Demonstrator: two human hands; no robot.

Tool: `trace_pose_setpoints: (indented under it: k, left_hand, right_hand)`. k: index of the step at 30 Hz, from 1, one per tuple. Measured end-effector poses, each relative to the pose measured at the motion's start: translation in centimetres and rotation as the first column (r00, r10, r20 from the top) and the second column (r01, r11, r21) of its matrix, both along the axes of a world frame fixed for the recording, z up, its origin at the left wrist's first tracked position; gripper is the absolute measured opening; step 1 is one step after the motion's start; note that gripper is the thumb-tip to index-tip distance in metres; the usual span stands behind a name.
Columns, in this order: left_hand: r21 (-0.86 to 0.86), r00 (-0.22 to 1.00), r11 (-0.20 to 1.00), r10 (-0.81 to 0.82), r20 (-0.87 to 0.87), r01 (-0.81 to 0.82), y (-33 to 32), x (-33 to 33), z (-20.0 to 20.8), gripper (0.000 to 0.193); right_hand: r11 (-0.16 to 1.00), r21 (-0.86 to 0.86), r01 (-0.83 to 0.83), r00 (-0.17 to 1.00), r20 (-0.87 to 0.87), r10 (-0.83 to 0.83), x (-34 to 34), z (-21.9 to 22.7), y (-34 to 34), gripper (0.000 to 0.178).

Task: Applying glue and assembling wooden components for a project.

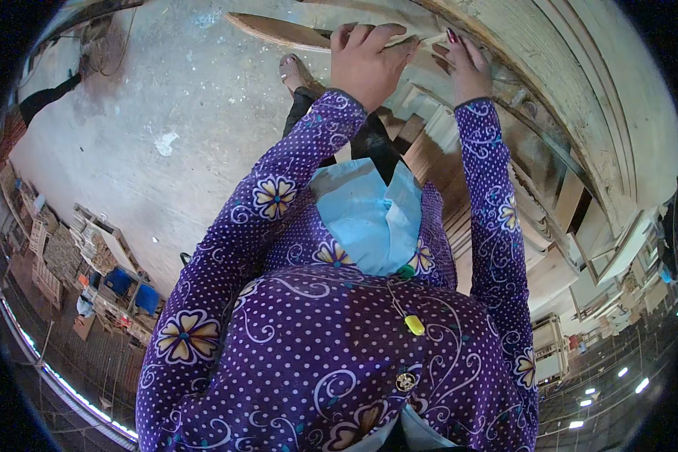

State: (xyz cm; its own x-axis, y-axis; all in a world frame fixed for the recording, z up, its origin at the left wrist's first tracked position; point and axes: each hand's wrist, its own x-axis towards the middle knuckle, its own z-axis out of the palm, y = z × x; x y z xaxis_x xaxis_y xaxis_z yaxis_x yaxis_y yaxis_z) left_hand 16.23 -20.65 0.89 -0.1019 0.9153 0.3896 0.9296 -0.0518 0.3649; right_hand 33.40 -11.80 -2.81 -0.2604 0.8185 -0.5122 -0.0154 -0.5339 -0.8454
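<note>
My left hand is closed around a long, curved piece of wood near the top of the view. The wood tapers to a rounded point on the left, and its edge is light brown. Just right of it, my right hand has its thumb and fingers brought together on a thin pale piece. This piece lies between the two hands. Whether it joins the wood behind my left fingers is hidden.
A large pale wooden panel with bent edges rises on the right. Stacked boards stand below my right hand. My sandalled foot rests on the concrete floor. Blue chairs and wooden crates are at far left.
</note>
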Motion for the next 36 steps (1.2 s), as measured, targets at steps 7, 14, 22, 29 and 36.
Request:
trace_pose_setpoints:
  k: [7, 14, 22, 29, 36]
  left_hand:
    - [-0.221, 0.997, 0.974, -0.041, 0.064, 0.055, -5.1, -0.6, 1.8, 0.053]
    - [-0.559, 1.0, 0.829, -0.006, 0.017, 0.015, -5.0, 0.0, 0.8, 0.083]
    - [-0.623, 1.0, 0.782, -0.015, 0.0, 0.012, -5.0, 0.1, 1.2, 0.081]
    - [-0.628, 1.0, 0.778, -0.024, -0.004, 0.017, -4.9, 0.4, 1.4, 0.085]
    - [-0.625, 0.999, 0.78, -0.034, 0.006, 0.031, -4.8, 0.5, 1.3, 0.086]
  right_hand:
    - [0.989, 0.005, -0.147, 0.988, 0.041, 0.147, -0.1, -1.2, 1.4, 0.037]
    - [0.993, 0.013, -0.116, 0.993, -0.035, 0.117, -1.0, -0.7, 0.4, 0.04]
    - [0.987, 0.078, -0.139, 0.99, -0.01, 0.14, -1.3, 0.1, -0.4, 0.045]
    - [0.998, -0.056, -0.016, 0.991, -0.133, 0.008, -1.8, 0.9, -1.0, 0.047]
    - [0.992, -0.114, 0.06, 0.988, -0.132, -0.075, -2.2, 0.4, -2.4, 0.054]
